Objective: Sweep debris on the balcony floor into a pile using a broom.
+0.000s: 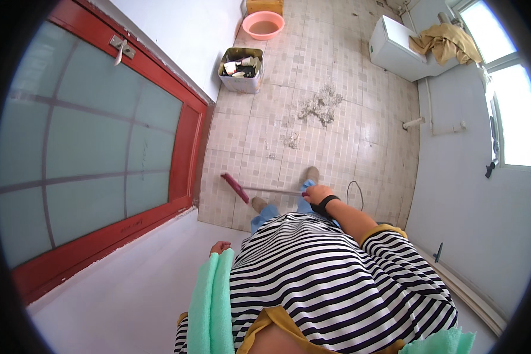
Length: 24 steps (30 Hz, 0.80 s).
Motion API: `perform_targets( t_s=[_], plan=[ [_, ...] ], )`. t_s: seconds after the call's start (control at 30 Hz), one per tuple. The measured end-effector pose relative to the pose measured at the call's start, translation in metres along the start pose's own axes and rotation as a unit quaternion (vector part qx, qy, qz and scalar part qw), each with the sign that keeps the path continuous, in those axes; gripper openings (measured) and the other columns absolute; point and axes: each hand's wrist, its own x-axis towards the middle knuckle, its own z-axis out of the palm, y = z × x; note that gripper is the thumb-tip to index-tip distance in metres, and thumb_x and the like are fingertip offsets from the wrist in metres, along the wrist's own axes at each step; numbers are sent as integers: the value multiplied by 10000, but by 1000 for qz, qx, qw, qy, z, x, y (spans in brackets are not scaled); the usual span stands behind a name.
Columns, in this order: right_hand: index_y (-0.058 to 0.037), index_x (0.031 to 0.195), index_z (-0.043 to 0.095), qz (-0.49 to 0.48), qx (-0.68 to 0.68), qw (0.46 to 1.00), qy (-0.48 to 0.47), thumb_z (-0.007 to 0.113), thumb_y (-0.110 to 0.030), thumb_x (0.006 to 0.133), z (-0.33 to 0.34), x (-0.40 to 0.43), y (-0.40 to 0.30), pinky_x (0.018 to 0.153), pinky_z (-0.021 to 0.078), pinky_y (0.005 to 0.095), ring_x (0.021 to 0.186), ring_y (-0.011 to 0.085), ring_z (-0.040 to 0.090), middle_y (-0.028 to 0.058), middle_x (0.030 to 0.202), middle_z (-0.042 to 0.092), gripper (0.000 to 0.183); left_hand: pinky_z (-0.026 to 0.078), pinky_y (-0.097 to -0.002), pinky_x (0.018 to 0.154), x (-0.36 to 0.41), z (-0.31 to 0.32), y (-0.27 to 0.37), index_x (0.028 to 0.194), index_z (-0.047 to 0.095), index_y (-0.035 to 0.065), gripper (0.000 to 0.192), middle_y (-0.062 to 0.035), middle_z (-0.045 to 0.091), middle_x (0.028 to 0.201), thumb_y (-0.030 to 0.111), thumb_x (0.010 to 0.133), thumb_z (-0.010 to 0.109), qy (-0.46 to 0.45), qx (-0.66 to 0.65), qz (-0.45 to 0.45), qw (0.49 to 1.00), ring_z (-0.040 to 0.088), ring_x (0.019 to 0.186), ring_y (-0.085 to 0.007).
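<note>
My right hand, with a black band at its wrist, is closed around the end of a broom handle. The handle runs left across the front of my legs to a dark red broom head, close to my shoe on the left. My left hand hangs by my side, partly covered by a mint-green towel; whether its fingers are closed is unclear. On the tiled floor ahead lies a heap of grey debris, with a smaller patch of debris nearer my feet.
Along the left wall stand a square bin full of rubbish and a pink basin of murky water. A red-framed glass door is at left. White appliance, tan cloth and floor pipe are right. A cord loop lies near my feet.
</note>
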Motion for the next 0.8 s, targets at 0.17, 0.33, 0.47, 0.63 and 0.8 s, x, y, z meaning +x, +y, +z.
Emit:
perform_targets(
  t_s=[0.17,0.33,0.47,0.63,0.8],
  plan=[
    [-50,892,610,-1,-24,998,-56,488,-295,745,-22,-6,30,725,456,372,850,290,574,158,906,600,310,448,-244,610,1,32,8,969,536,11,226,-78,601,792,153,795,524,36,-26,16,999,572,673,-134],
    [-85,890,614,77,42,996,-36,519,-367,732,-34,-5,163,728,455,384,855,276,572,129,910,602,337,451,-245,622,25,101,65,967,536,8,225,-80,601,792,149,792,526,27,-12,-7,1000,573,674,-137],
    [-97,877,613,127,19,991,27,500,-360,758,-78,-35,242,708,460,383,853,274,569,119,896,605,310,453,-246,631,67,168,152,965,536,5,224,-82,600,792,146,790,527,5,5,-16,1000,573,675,-138],
    [-104,832,608,131,13,985,110,521,-315,742,-108,-61,302,658,468,389,775,275,581,105,802,612,245,451,-242,641,118,213,250,954,535,-5,218,-83,597,784,122,777,521,6,38,78,996,573,681,-134],
    [-134,855,598,96,-12,984,150,525,-279,735,-122,-80,350,618,465,392,744,268,583,104,764,609,201,450,-242,645,138,232,305,950,533,-13,221,-83,596,789,108,767,514,-8,65,90,994,574,692,-134]
  ],
)
